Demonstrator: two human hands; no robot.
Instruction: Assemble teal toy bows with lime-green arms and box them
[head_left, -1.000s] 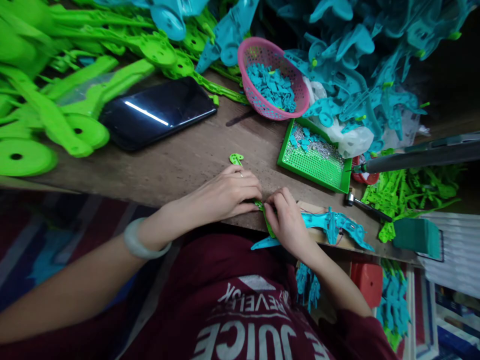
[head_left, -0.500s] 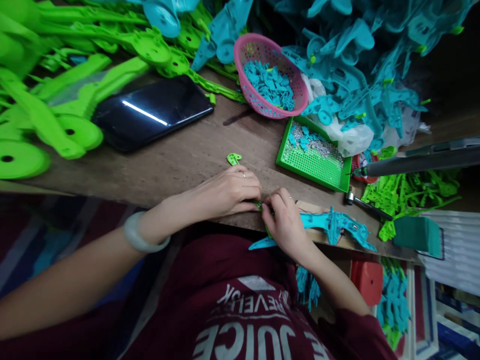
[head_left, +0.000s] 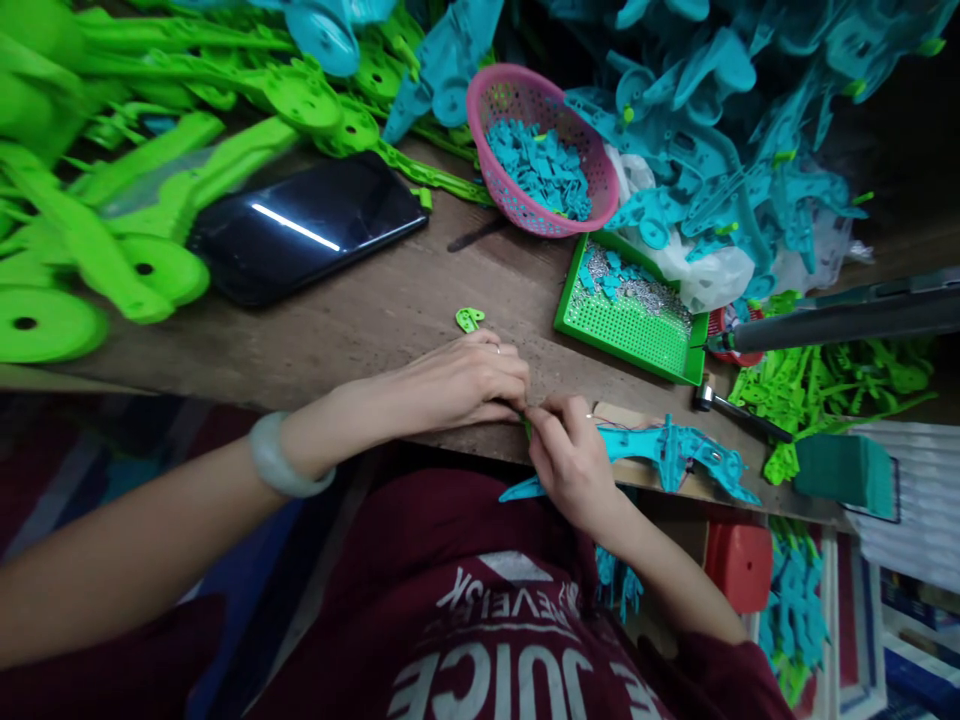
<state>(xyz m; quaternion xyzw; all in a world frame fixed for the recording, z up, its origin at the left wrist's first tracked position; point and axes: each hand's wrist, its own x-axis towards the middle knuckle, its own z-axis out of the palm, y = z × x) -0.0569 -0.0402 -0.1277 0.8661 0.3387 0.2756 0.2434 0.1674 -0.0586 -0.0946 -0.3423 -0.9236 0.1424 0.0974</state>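
My left hand (head_left: 480,378) is closed, its thumb and fingertips pinched on a small green plastic part (head_left: 526,426) that is mostly hidden. My right hand (head_left: 571,450) meets it from the right, its fingers also closed on that part. Beneath the right hand lies a long blue plastic housing (head_left: 637,443) at the table's front edge; its pointed end (head_left: 523,489) shows to the left of the wrist. Thin wires run along the housing. Just beyond my left knuckles, a small green hooked piece (head_left: 469,319) rests on the table.
A pink basket (head_left: 480,130) holds small blue pieces. A green tray (head_left: 622,348) holds metal bits and blue pieces. A screwdriver-like tool (head_left: 832,325) reaches in from the right. A black phone (head_left: 307,230) lies left, near green parts (head_left: 157,265). Blue parts (head_left: 690,150) are piled behind.
My two hands have come closer together, fingertips now nearly touching, and less of the green part shows. The left hand has shifted slightly right. The other things stay in place.
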